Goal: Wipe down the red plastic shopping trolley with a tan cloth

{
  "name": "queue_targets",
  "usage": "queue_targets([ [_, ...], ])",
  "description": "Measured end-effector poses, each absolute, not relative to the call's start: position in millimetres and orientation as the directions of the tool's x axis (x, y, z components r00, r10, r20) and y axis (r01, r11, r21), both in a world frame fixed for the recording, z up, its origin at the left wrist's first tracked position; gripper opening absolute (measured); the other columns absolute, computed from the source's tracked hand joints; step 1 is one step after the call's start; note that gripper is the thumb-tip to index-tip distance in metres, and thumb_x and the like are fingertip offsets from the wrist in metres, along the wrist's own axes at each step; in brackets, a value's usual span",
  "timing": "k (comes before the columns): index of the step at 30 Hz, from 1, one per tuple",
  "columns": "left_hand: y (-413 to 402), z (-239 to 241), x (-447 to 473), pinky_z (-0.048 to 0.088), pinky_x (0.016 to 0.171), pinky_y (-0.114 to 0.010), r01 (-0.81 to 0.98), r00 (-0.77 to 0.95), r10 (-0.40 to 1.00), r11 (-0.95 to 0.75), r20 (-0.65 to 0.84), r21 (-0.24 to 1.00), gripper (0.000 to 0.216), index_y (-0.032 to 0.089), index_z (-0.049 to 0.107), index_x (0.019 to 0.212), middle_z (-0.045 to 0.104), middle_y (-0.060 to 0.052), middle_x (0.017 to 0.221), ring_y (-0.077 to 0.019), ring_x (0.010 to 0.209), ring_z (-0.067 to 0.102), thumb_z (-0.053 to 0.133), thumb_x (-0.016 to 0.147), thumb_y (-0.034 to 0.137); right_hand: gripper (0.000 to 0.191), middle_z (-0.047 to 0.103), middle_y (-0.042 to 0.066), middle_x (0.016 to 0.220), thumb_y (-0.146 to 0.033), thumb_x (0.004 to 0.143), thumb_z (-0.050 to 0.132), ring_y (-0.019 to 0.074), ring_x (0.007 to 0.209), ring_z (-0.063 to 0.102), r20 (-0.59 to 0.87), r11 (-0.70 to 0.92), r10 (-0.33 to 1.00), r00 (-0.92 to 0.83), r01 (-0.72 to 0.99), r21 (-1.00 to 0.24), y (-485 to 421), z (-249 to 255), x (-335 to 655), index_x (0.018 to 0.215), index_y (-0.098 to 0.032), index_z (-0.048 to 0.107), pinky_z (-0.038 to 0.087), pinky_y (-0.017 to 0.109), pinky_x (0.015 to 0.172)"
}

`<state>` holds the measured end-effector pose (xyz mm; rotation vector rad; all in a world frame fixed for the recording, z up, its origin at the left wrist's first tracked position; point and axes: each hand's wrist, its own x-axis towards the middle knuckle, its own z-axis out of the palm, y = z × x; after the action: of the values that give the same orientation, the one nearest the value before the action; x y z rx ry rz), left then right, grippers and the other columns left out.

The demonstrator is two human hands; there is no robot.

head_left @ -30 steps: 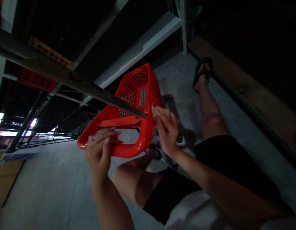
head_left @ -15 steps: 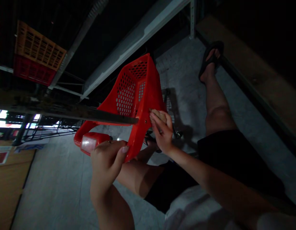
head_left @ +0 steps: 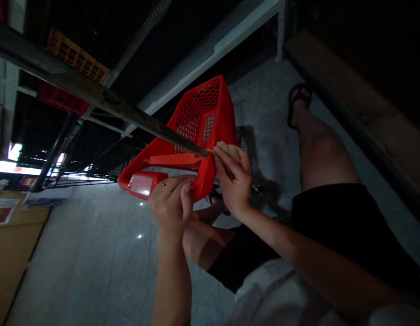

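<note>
A red plastic perforated basket (head_left: 196,131) hangs tilted above my lap. My left hand (head_left: 171,203) is closed around its near rim, beside a pale label patch (head_left: 141,184) on the rim. My right hand (head_left: 234,179) is closed on a small tan object (head_left: 226,149), pressed against the basket's right corner. A long dark metal bar (head_left: 94,97) runs from the upper left down to that same corner. What the tan object is I cannot make out.
I sit on a pale tiled floor (head_left: 87,253) with legs out, a sandal (head_left: 296,102) on the far foot. Metal shelving (head_left: 210,45) stands ahead, with orange and red crates (head_left: 74,59) at upper left. A wooden board (head_left: 362,108) lies along the right.
The view swung and the basket tilted. My left hand slid along the rim toward the right corner. My right hand stayed at the corner with the tan object.
</note>
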<state>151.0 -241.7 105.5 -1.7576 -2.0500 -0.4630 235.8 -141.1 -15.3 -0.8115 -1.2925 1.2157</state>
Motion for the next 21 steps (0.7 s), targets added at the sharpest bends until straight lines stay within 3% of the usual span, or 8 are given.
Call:
queue_targets([
  [3,-241,103,171,0.062,0.084,-0.036,0.969,-0.223,0.844,0.249,0.487,0.011,0.033,0.024,0.080,0.106,0.085,-0.005,0.106,-0.0206,0.094,0.080,0.048,0.111,0.029,0.033,0.067,0.009,0.142,-0.043,0.107,0.057,0.0275,0.141,0.061,0.303,0.283,0.944,-0.130,-0.156,-0.946,-137,-57,234,0.129,-0.032,0.079,0.050,0.055,0.127],
  [6,-238,99,190,0.063,0.094,-0.043,0.940,-0.308,0.805,0.340,0.507,0.031,0.026,0.023,0.078,0.122,0.081,-0.009,0.129,-0.0259,0.112,0.079,0.057,0.108,0.032,0.035,0.068,0.010,0.142,-0.045,0.106,0.056,0.0277,0.136,0.065,0.250,0.232,0.957,-0.145,-0.127,-0.964,-124,-125,230,0.128,-0.031,0.079,0.053,0.059,0.122],
  [9,-234,92,195,0.058,0.111,-0.049,0.932,-0.304,0.776,0.363,0.553,0.003,0.045,0.025,0.064,0.150,0.070,-0.011,0.150,-0.0286,0.133,0.071,0.064,0.105,0.026,0.035,0.073,0.010,0.128,-0.048,0.103,0.057,0.0284,0.123,0.072,0.161,0.147,0.978,-0.136,-0.106,-0.983,-111,-164,225,0.121,-0.029,0.080,0.057,0.060,0.115],
  [12,-234,86,188,0.058,0.109,-0.047,0.946,-0.221,0.804,0.315,0.552,-0.081,0.053,0.027,0.060,0.155,0.072,-0.009,0.148,-0.0274,0.132,0.073,0.067,0.103,0.020,0.034,0.074,0.012,0.125,-0.046,0.103,0.059,0.0302,0.125,0.072,0.140,0.130,0.985,-0.100,-0.104,-0.986,-105,-140,218,0.122,-0.029,0.081,0.056,0.061,0.116],
  [17,-243,80,174,0.064,0.094,-0.042,0.954,-0.117,0.773,0.261,0.623,-0.144,0.046,0.029,0.068,0.144,0.082,-0.006,0.128,-0.0254,0.109,0.082,0.069,0.099,0.016,0.036,0.066,0.008,0.148,-0.039,0.108,0.057,0.0255,0.141,0.063,0.268,0.233,0.951,-0.151,-0.216,-0.948,-104,-45,201,0.136,-0.033,0.079,0.050,0.047,0.128],
  [21,-251,74,166,0.068,0.088,-0.050,0.949,-0.172,0.723,0.303,0.669,-0.083,0.045,0.031,0.072,0.139,0.085,-0.007,0.117,-0.0291,0.098,0.084,0.064,0.099,0.012,0.033,0.070,0.007,0.142,-0.037,0.107,0.058,0.0244,0.136,0.067,0.347,0.309,0.921,-0.178,-0.209,-0.928,-102,-74,195,0.129,-0.033,0.082,0.055,0.046,0.123],
])
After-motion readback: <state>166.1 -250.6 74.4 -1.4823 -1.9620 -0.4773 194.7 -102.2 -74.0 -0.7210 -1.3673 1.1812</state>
